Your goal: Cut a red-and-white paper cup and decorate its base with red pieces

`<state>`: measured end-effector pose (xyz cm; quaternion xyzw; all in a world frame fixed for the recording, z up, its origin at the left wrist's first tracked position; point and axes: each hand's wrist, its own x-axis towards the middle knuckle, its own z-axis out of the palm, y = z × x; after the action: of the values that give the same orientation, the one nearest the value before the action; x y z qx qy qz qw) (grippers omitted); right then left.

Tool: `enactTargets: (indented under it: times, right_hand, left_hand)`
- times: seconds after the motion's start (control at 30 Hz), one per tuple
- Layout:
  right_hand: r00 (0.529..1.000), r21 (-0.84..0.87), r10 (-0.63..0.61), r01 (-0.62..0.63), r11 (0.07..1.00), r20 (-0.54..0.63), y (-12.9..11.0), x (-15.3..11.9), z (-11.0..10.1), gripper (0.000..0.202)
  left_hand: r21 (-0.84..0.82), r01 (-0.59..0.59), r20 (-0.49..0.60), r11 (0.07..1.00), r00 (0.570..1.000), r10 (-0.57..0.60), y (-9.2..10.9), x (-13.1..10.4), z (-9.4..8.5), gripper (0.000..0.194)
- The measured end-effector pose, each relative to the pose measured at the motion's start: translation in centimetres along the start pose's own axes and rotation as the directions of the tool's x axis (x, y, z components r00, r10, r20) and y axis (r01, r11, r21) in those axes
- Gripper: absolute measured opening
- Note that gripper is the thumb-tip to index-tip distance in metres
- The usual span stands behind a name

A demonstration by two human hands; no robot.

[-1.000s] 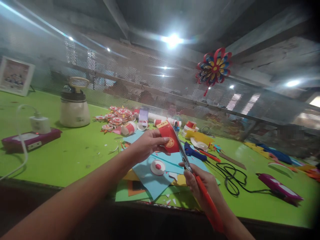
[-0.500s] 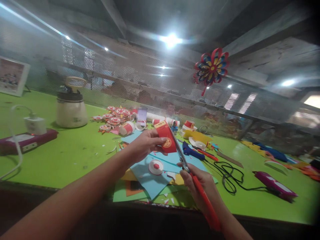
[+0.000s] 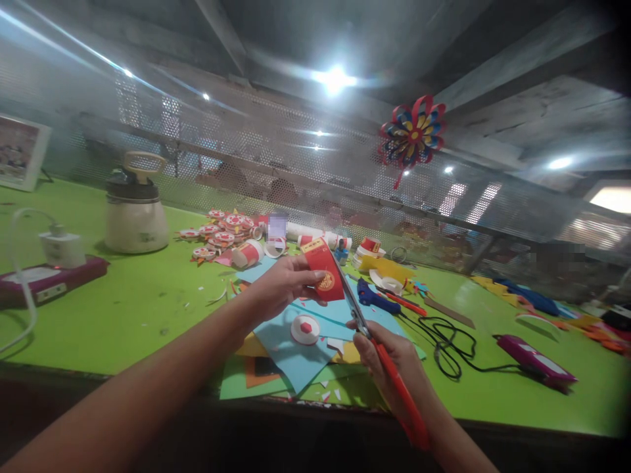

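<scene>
My left hand (image 3: 290, 284) pinches a red piece of paper cup (image 3: 323, 263) with a gold print and a yellowish band along its top. Red-handled scissors (image 3: 394, 374) are in my right hand (image 3: 389, 351), their blades running up along the right edge of the red piece. Whether the blades are around the edge or just beside it, I cannot tell. Below the hands, a white disc with a red hexagon (image 3: 305, 328) lies on light blue paper sheets (image 3: 290, 361). Small white and red scraps surround it.
A blue glue gun (image 3: 377, 297) with a black cord lies right of the scissors, near a purple power strip (image 3: 535, 361). Behind are paper cups (image 3: 248, 253) and a pile of red-white paper pieces (image 3: 227, 230). A spray bottle (image 3: 137, 220) stands at left.
The whole view has shifted slightly, so things appear a little further left. Both hands keep their hold on the red piece and the scissors, with little visible movement.
</scene>
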<state>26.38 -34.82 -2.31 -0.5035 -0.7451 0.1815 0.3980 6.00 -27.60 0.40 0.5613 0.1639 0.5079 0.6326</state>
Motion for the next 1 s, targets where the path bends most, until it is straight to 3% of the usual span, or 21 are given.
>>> enactTargets:
  times: [0.33, 0.73, 1.0]
  right_hand:
    - [0.999, 0.058, 0.035, -0.037, 0.998, 0.035, 0.3, 0.0, 0.0, 0.051]
    - [0.998, 0.058, 0.044, -0.046, 0.997, 0.038, 0.2, -0.1, 0.1, 0.045]
    - [0.982, 0.208, 0.088, -0.122, 0.97, 0.166, -0.3, -0.3, -0.9, 0.041]
  left_hand:
    - [0.008, 0.001, -0.002, 1.0, 1.0, -0.001, 0.0, -0.1, 0.3, 0.013]
    - [-0.014, 0.003, 0.02, 1.0, 1.0, -0.003, 0.0, -0.1, 0.4, 0.012]
    - [-0.006, 0.029, 0.054, 1.0, 0.998, -0.029, 0.0, -0.1, -0.4, 0.012]
